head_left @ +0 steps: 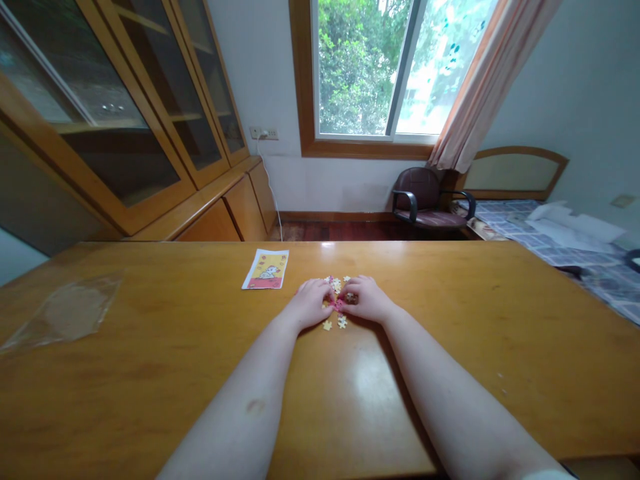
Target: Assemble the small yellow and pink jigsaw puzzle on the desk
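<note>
Both my hands rest on a wooden table [150,373], close together over a small pile of jigsaw pieces [337,285]. My left hand [310,303] has its fingers curled, pinching at red pieces [339,305] between the hands. My right hand [366,298] is curled the same way, its fingertips meeting the left hand's at those pieces. Two loose yellowish pieces [335,323] lie just in front of my hands. A small yellow and red picture card [267,269] lies flat to the left of the pile.
A crumpled clear plastic bag [67,310] lies at the table's left. Glass-door wooden cabinets [125,120] line the left wall. Beyond the table stand a dark armchair [425,200], a window [390,67] with a curtain, and a bed [575,247] at right.
</note>
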Demonstrator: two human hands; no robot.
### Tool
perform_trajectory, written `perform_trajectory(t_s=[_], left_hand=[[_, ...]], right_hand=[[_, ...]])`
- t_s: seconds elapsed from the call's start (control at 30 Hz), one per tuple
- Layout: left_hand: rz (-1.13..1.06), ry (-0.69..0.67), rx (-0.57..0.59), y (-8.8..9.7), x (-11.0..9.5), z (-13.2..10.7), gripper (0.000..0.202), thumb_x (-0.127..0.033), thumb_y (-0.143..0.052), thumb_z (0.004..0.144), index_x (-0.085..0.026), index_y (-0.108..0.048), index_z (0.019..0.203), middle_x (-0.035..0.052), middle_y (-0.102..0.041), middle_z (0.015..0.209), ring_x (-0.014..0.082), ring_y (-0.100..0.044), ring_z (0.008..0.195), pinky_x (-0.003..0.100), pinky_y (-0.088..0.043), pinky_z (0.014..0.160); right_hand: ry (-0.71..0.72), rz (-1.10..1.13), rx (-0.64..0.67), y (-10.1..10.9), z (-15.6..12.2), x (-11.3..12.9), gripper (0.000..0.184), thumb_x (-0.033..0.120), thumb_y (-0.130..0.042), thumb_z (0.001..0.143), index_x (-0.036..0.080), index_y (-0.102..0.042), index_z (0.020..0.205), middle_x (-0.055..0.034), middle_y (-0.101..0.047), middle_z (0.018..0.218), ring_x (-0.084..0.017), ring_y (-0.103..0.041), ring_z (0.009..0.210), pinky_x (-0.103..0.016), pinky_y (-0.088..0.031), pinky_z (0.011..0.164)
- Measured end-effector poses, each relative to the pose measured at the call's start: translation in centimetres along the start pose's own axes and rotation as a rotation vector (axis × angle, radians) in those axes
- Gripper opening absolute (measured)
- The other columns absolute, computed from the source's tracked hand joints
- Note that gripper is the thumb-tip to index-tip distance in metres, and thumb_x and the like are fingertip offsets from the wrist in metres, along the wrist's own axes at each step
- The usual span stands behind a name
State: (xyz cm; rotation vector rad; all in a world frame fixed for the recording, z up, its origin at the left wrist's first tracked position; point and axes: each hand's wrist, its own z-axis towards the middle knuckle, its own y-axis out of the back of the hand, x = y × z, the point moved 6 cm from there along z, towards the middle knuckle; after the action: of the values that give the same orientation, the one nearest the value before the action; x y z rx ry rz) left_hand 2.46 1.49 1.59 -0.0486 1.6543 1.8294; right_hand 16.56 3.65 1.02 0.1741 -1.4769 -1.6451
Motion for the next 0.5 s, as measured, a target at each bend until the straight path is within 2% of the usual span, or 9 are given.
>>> perform_trajectory(t_s=[0.13, 0.2, 0.27, 0.37, 0.5], left_hand=[[0.016, -0.036, 0.034, 0.0, -0.5, 0.1, 0.002, -0.022, -0.064, 0.078, -0.022, -0.064, 0.076, 0.0026, -0.068, 0.085, 0.0213, -0.061, 0.087, 0.039, -0.044, 0.096], [0.024, -0.051, 0.033, 0.1, -0.6, 0.2, 0.008, -0.019, -0.060, 0.079, -0.023, -0.063, 0.072, 0.0008, -0.068, 0.079, 0.0195, -0.062, 0.082, 0.040, -0.040, 0.101], [0.029, -0.046, 0.010, 0.2, -0.5, 0.3, 0.012, -0.016, -0.058, 0.079, -0.024, -0.065, 0.074, 0.0001, -0.069, 0.077, 0.0193, -0.062, 0.080, 0.039, -0.041, 0.099], [0.040, -0.040, -0.019, 0.4, -0.3, 0.2, 0.015, -0.015, -0.056, 0.079, -0.024, -0.068, 0.081, 0.0010, -0.071, 0.083, 0.0209, -0.061, 0.083, 0.037, -0.045, 0.089], [0.051, -0.082, 0.008, 0.2, -0.4, 0.0, 0.013, -0.026, -0.061, 0.083, -0.026, -0.072, 0.089, 0.0034, -0.071, 0.097, 0.0230, -0.061, 0.095, 0.038, -0.044, 0.092]], right_hand=[[0.016, 0.023, 0.011, -0.2, 0.0, 0.0, 0.013, 0.037, -0.078, 0.075, 0.026, -0.075, 0.082, -0.0016, -0.070, 0.093, -0.018, -0.059, 0.087, -0.034, -0.038, 0.084], [0.010, 0.019, 0.012, -0.3, 0.1, -0.1, 0.012, 0.037, -0.077, 0.077, 0.026, -0.074, 0.081, -0.0014, -0.070, 0.090, -0.018, -0.059, 0.086, -0.033, -0.038, 0.083], [-0.028, -0.005, -0.005, -0.2, 0.1, -0.5, 0.009, 0.033, -0.075, 0.080, 0.025, -0.074, 0.083, -0.0016, -0.071, 0.087, -0.018, -0.059, 0.085, -0.033, -0.038, 0.083], [-0.091, -0.035, -0.039, 0.1, 0.1, -1.0, 0.006, 0.028, -0.073, 0.081, 0.024, -0.072, 0.085, -0.0019, -0.072, 0.085, -0.019, -0.060, 0.085, -0.033, -0.037, 0.082], [-0.067, -0.021, -0.029, 0.2, -0.1, -0.7, 0.018, 0.038, -0.078, 0.075, 0.022, -0.069, 0.075, -0.0012, -0.070, 0.079, -0.018, -0.059, 0.081, -0.033, -0.037, 0.080]])
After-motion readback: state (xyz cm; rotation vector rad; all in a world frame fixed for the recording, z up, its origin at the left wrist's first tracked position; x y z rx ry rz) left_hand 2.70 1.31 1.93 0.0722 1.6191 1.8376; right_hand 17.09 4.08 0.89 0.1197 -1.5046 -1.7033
